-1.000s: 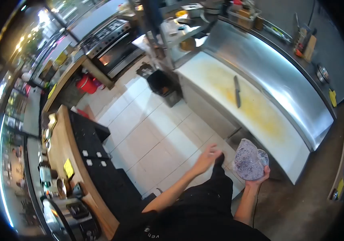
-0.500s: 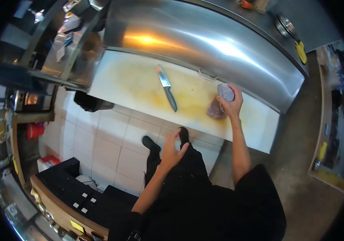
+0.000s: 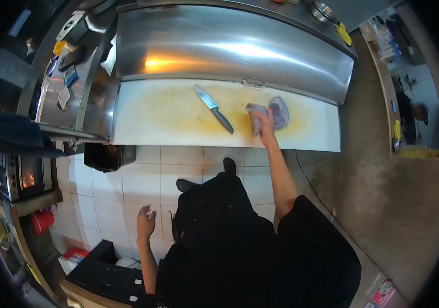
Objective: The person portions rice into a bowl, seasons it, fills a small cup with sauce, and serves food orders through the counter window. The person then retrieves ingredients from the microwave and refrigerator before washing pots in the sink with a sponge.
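My right hand is closed on a purplish-grey piece of food, blurred by motion and held at the cutting board. Just right of that hand, a second purplish piece with a pale rim and a darker face lies on the board. I cannot tell what food the two are. A kitchen knife with a dark handle rests to the left, its blade pointing away from me. Down over the floor at my left side hangs my left hand, fingers loosely bent and apart, holding nothing.
A steel panel rises behind the board, with a small handle at its foot. Below the board's left end is a black bin. Metal bowls and a yellow cloth or glove lie at the back right.
My right hand has moved left with one piece; the other piece now lies to its right. My left hand has dropped down and left, away from the board. The view has shifted.
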A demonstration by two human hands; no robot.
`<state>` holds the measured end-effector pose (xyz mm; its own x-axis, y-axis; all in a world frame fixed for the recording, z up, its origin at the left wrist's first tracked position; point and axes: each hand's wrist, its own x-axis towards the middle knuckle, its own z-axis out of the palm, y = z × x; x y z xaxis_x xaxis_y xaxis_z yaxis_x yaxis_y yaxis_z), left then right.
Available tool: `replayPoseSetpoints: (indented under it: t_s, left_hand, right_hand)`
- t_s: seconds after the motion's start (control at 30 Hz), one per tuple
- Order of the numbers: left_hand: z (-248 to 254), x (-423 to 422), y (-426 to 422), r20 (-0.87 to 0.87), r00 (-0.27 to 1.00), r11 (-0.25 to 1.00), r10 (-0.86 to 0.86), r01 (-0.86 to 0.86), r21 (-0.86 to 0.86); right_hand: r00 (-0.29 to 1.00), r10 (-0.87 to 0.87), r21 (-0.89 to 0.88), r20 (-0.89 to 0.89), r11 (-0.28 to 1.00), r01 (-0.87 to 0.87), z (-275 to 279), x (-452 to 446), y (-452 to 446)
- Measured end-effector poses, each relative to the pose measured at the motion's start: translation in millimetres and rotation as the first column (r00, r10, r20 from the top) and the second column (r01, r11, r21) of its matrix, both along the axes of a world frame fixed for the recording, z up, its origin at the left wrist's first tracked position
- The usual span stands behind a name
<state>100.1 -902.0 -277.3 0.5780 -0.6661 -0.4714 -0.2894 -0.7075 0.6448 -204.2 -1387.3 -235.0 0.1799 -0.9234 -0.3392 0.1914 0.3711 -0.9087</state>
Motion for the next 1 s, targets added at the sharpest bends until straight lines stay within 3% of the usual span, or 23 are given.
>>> replayPoseSetpoints:
  t_s: [0.03,0.07,0.13,0.17,0.23,0.27,0.33,0.37,0.4,0.47,0.53,0.6,0.67,0.7,0.73,0.77,0.8,0.83,0.87,0.93,1.0]
  left_hand:
    - [-11.5,15.1,26.5,0.093,0.996,0.998,0.009,-0.015,0.056]
    - [-20.7,26.7,50.1,0.185,0.983,0.993,0.010,-0.031,0.110]
    - [-25.4,34.0,85.9,0.215,0.976,0.981,0.030,-0.070,0.181]
    - [-19.1,33.2,93.2,0.225,0.974,0.981,0.012,-0.056,0.186]
    - [-5.6,21.9,107.0,0.087,0.994,0.986,0.071,-0.083,0.142]
    - [2.4,10.8,108.0,0.091,0.993,0.984,0.069,-0.083,0.160]
    - [12.8,-16.6,106.1,0.076,0.980,0.971,0.184,-0.193,0.138]
    - [7.6,-29.1,107.6,0.111,0.985,0.977,0.133,-0.148,0.150]
    - [2.8,-40.8,103.6,0.118,0.983,0.975,0.139,-0.156,0.155]
    - [-6.1,-71.5,81.6,-0.046,0.995,0.980,0.094,-0.084,0.180]
    - [-13.2,-97.2,53.6,-0.190,0.982,0.992,0.004,0.020,0.123]
    - [-6.9,-118.6,19.3,-0.227,0.973,0.990,-0.041,0.070,0.120]
    - [8.3,-139.5,-2.0,-0.215,0.975,0.998,0.056,-0.051,0.029]
    - [12.3,-148.6,-5.7,-0.188,0.977,0.995,0.098,-0.094,0.029]
    - [10.1,-156.5,-2.8,-0.184,0.977,0.995,0.104,-0.101,0.028]
    - [7.4,-165.0,7.1,-0.146,0.980,0.990,0.135,-0.130,0.049]
    - [5.8,-172.3,17.6,-0.110,0.981,0.986,0.161,-0.154,0.069]
    - [0.0,-179.6,33.9,-0.106,0.984,0.989,0.140,-0.135,0.057]
    - [-5.8,-186.1,46.8,-0.108,0.985,0.990,0.133,-0.127,0.060]
    - [-11.5,-200.8,73.3,-0.177,0.970,0.954,0.167,-0.114,0.277]
    - [-15.8,-210.5,91.4,-0.166,0.978,0.929,0.128,-0.060,0.365]
  right_hand:
    - [0.809,0.016,-0.223,-0.588,0.958,-0.182,-1.6,9.3,-2.6]
    - [0.813,-0.007,-0.226,-0.582,0.962,-0.153,-7.7,20.0,-4.3]
    - [0.422,-0.228,-0.441,-0.878,0.729,-0.523,-23.0,33.6,-12.5]
    - [0.426,-0.229,-0.441,-0.875,0.741,-0.507,-28.9,32.2,-19.0]
    - [0.557,-0.398,-0.663,-0.729,0.612,-0.432,-43.3,28.0,-25.1]
    - [0.559,-0.384,-0.653,-0.735,0.624,-0.430,-40.8,23.4,-21.9]
    - [0.641,-0.480,-0.781,-0.598,0.529,-0.332,-23.7,9.9,-23.9]
    - [0.488,-0.499,-0.698,-0.716,0.518,-0.494,-1.7,12.9,-17.0]
    - [0.496,-0.491,-0.698,-0.716,0.519,-0.493,4.5,19.6,-14.1]
    - [0.104,-0.142,-0.166,-0.984,0.561,-0.811,9.0,33.7,-10.1]
    - [0.124,-0.034,-0.119,-0.992,0.604,-0.788,10.9,38.1,-21.2]
    - [0.142,0.065,-0.068,-0.988,0.637,-0.768,7.3,23.9,-33.8]
    - [0.462,0.007,-0.272,-0.887,0.801,-0.534,-7.2,6.1,-40.6]
    - [0.467,0.005,-0.278,-0.884,0.798,-0.535,-17.0,-6.4,-47.1]
    - [0.886,0.139,-0.225,-0.443,0.939,-0.259,-30.9,-23.2,-51.5]
    - [0.985,0.057,0.019,0.164,0.998,-0.061,-31.0,-31.1,-49.0]
    - [0.985,0.057,0.024,0.165,0.998,-0.062,-32.6,-38.5,-41.9]
    - [0.813,0.065,0.064,0.579,0.990,-0.124,-11.2,-46.0,-29.0]
    - [0.481,0.033,0.069,0.876,0.979,-0.192,1.7,-53.0,-22.7]
    - [0.423,0.075,0.007,0.903,0.982,-0.188,1.4,-57.0,-16.4]
    - [0.358,0.125,-0.065,0.925,0.982,-0.176,7.7,-55.3,-12.8]
